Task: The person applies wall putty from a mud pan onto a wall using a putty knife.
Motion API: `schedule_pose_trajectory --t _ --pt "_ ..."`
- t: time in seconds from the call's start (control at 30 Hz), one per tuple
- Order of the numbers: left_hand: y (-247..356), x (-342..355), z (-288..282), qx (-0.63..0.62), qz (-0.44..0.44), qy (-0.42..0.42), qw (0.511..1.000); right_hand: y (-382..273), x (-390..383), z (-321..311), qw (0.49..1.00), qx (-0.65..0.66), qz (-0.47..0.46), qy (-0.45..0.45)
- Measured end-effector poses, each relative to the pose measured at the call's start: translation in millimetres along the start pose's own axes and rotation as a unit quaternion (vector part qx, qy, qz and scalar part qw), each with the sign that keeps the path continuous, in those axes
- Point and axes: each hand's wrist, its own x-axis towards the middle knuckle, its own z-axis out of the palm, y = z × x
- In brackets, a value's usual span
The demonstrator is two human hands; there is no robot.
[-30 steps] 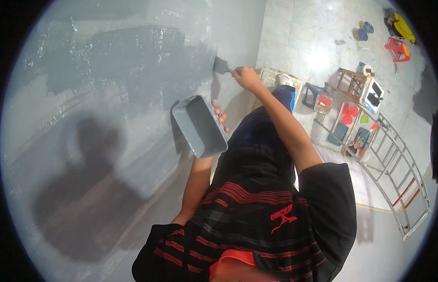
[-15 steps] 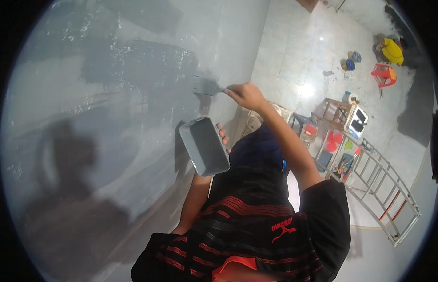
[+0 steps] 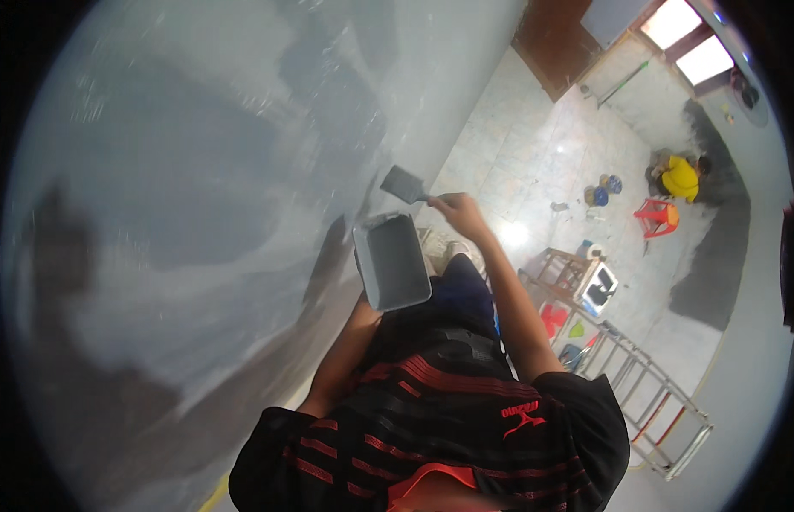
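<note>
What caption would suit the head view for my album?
Right hand gripping a wide brush beside a grey tray, next to a wall patched in greys; someone in yellow beyond.

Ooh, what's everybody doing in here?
Someone's right hand holds a flat paintbrush, close to a wall patched in lighter and darker grey. Their left forearm runs behind an open grey tub, which hides the left hand. Across the room, a person in yellow is down low near a red stool.
</note>
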Motion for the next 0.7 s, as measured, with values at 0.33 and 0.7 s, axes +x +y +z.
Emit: schedule_pose_trajectory --t 0.33,0.7 --pt "19 41 15 -0.084 0.055 -0.022 0.995 -240 -34 -135 0.924 -0.306 -0.078 -0.214" --pt "41 14 53 -0.026 0.084 0.032 0.996 -264 -45 -101 0.897 -0.339 -0.133 -0.250"
